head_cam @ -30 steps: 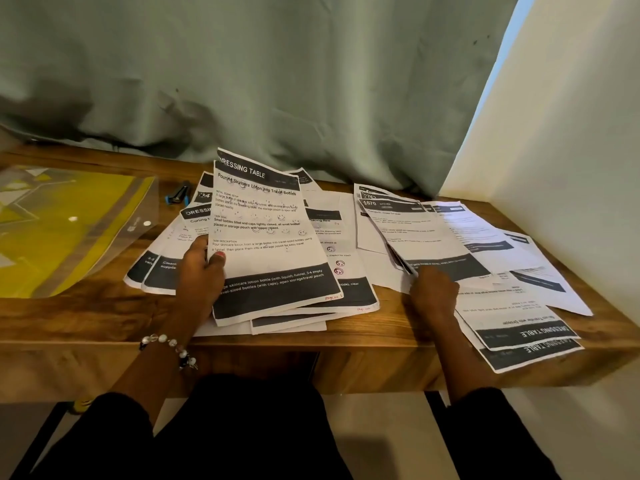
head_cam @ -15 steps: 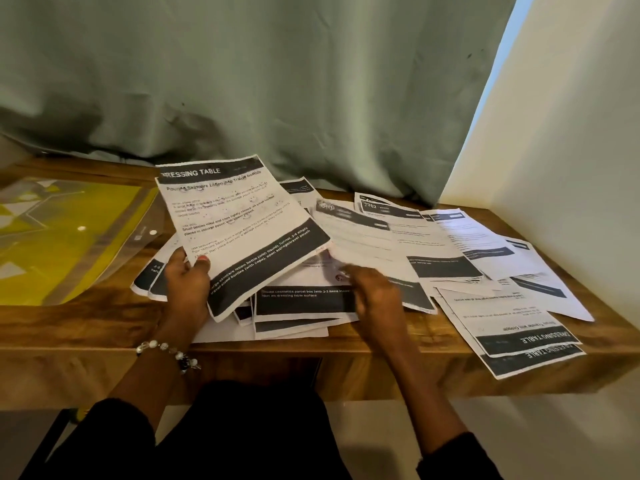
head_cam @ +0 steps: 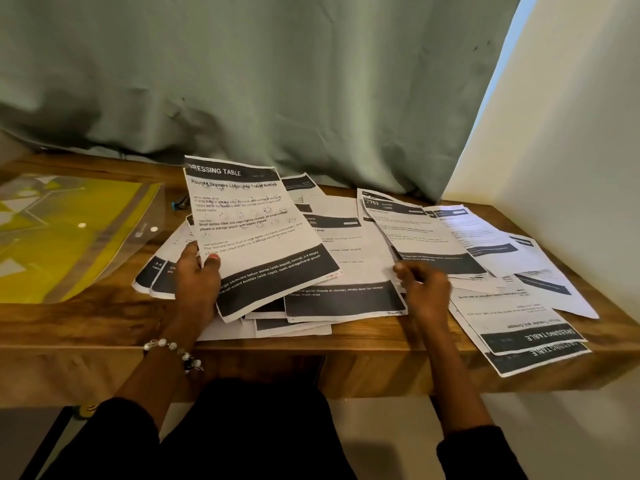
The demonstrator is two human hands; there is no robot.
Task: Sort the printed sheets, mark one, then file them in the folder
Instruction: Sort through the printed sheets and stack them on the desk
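Note:
Printed sheets with black header bars lie spread over the wooden table [head_cam: 86, 323]. My left hand [head_cam: 197, 282] grips the left edge of a "DRESSING TABLE" sheet [head_cam: 256, 230], thumb on top, and holds it tilted up above the middle pile [head_cam: 343, 299]. My right hand [head_cam: 424, 291], blurred, has curled fingers at the lower left corner of a sheet headed "2762" [head_cam: 422, 233] on the right pile, which looks slightly lifted there. More sheets [head_cam: 533, 337] lie turned the other way and overhang the table's front right edge. A clear yellow folder [head_cam: 69, 237] lies flat at the left.
A small dark and blue pen-like thing [head_cam: 180, 202] lies between the folder and the sheets. A grey-green curtain [head_cam: 277, 81] hangs behind the table. A white wall [head_cam: 571, 150] closes the right side. My dark-clothed lap is under the table's front edge.
My right hand carried a sheet to the middle pile, left it there, and moved back to the right pile. The left hand's sheet swung left, then returned more upright.

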